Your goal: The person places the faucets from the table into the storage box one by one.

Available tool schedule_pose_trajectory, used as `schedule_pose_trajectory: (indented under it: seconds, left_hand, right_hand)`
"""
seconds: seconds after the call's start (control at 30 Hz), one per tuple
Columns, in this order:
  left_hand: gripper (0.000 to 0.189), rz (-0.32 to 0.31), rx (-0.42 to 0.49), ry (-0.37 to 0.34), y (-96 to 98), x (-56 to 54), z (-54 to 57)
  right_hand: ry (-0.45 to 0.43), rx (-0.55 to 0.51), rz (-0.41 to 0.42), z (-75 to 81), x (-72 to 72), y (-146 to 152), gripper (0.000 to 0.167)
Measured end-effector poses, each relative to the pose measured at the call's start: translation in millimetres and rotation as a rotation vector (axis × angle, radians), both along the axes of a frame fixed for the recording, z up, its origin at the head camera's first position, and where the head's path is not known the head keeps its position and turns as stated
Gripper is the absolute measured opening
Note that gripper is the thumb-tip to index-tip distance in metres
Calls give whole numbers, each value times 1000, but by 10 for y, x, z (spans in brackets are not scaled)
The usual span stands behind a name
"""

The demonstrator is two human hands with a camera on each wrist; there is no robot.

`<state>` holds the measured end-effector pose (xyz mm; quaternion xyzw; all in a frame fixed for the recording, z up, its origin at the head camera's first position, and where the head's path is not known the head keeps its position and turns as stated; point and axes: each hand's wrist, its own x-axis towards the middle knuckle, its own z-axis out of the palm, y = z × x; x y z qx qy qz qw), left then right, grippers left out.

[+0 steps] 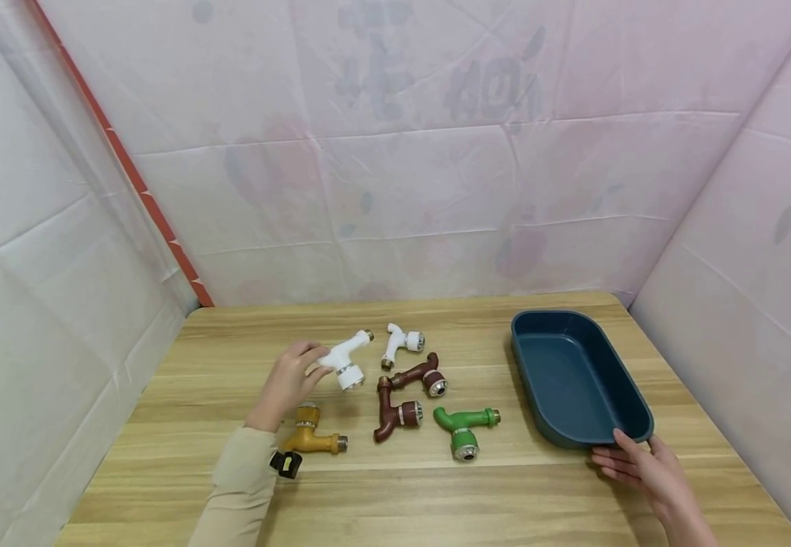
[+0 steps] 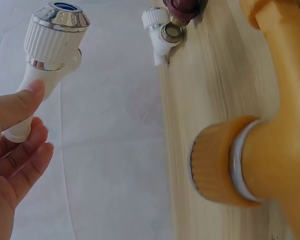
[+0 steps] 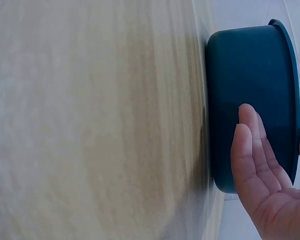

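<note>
My left hand (image 1: pixel 289 384) pinches a white plastic faucet (image 1: pixel 342 355) by its spout end, thumb on one side and fingers on the other. In the left wrist view the ribbed handle with its silver cap (image 2: pixel 57 32) points up, above the hand. A yellow faucet (image 1: pixel 308 439) lies on the table just under the left wrist. At the right, my right hand (image 1: pixel 655 475) grips the near edge of a dark blue-green rectangular basin (image 1: pixel 576 380). Its thumb lies over the rim, while the fingers (image 3: pixel 257 155) rest against the outer wall.
A second, smaller white faucet (image 1: pixel 398 342) lies at the table's middle. Two maroon faucets (image 1: pixel 388 414) and a green faucet (image 1: pixel 463 422) lie nearer. Fabric walls (image 1: pixel 395 190) close off the back and sides of the wooden table (image 1: pixel 477 501).
</note>
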<state>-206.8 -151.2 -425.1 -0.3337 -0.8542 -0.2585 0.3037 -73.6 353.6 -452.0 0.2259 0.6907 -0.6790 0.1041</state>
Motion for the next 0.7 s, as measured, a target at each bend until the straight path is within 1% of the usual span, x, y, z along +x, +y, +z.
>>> schedule_pose_trajectory:
  seconds: [0.2, 0.5, 0.7]
  left_hand:
    - [32, -25, 31, 26, 80, -18, 3]
    - [31, -32, 48, 50, 181, -42, -52]
    - [29, -35, 77, 63, 254, -52, -53]
  right_hand:
    - [5, 0, -2, -3, -1, -4, 61]
    - [11, 5, 7, -4, -6, -9, 64]
    - [16, -3, 3, -6, 1, -2, 61]
